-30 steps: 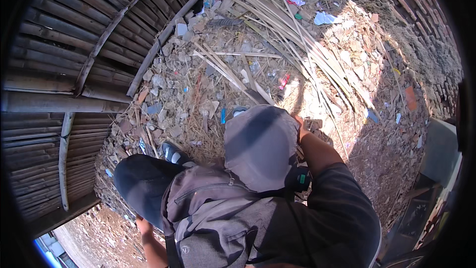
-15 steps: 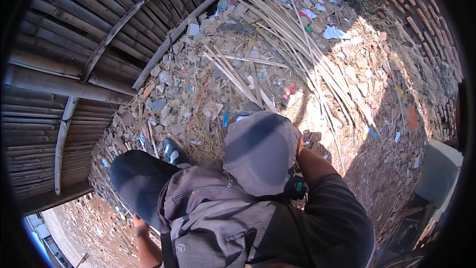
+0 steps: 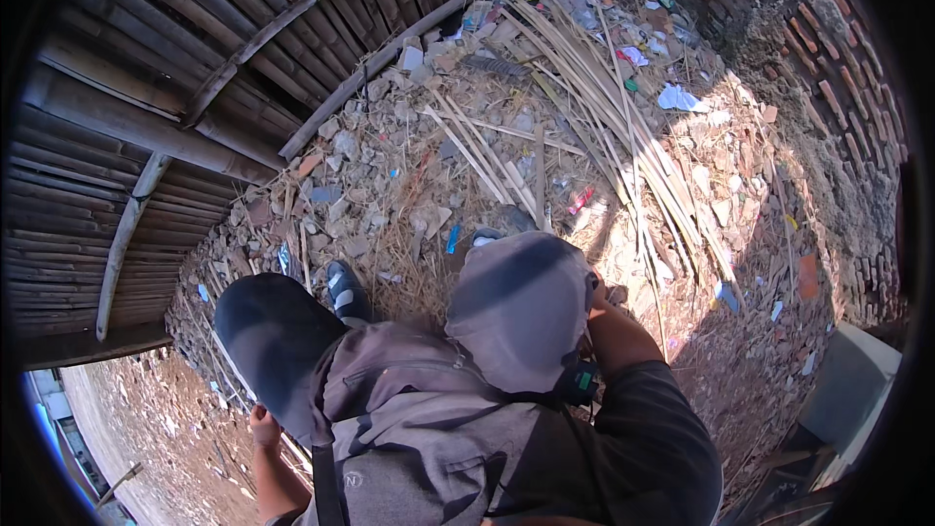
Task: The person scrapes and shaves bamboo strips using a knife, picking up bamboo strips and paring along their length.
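Low beside my left thigh (image 3: 268,341), my left hand (image 3: 263,424) is closed, its fingers curled around a long thin pale bamboo strip (image 3: 241,376). The strip runs past the outer side of the thigh and on below the hand. On the other side, my right hand (image 3: 601,300) is bent in against the outer edge of my right knee (image 3: 521,307). The knee hides most of its fingers. A small dark thing shows at the top of that hand, too little of it to name.
Split bamboo strips (image 3: 623,131) lie in a bundle on the rubble (image 3: 351,161), with straw and litter around. A bamboo-slat wall (image 3: 127,156) rises at left, a brick wall (image 3: 828,88) at right. A pale box-like block (image 3: 852,385) stands at lower right.
The view has shifted, so the ground appears a little lower and further right. My left hand has come up slightly along the thigh, and the pale strip by it shows more clearly.
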Motion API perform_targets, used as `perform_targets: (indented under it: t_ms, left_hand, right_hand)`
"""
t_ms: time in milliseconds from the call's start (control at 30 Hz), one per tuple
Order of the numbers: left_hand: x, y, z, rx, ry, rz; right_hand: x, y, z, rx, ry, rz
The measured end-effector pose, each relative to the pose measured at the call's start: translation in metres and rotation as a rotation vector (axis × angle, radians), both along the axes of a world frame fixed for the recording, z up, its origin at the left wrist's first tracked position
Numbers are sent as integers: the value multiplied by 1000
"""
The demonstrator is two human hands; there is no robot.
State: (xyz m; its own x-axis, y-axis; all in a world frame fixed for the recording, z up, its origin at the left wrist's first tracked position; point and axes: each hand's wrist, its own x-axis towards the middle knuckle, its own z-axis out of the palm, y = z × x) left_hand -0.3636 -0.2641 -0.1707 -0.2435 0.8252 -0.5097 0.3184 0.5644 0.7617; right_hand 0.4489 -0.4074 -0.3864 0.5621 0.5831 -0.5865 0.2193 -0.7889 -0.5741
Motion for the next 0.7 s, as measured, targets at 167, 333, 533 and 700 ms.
perform_targets:
  t_ms: [167, 333, 533, 700]
  left_hand:
    - [43, 65, 48, 26, 62, 145]
    - [127, 160, 98, 447, -18, 71]
    - [286, 243, 166, 770, -248, -290]
    - [394, 283, 185, 849, -463, -593]
  right_hand:
    - [21, 15, 69, -81, -354, 198]
    - [48, 15, 162, 26, -330, 106]
    - [80, 12, 262, -112, -617, 234]
    - [70, 12, 357, -284, -832, 166]
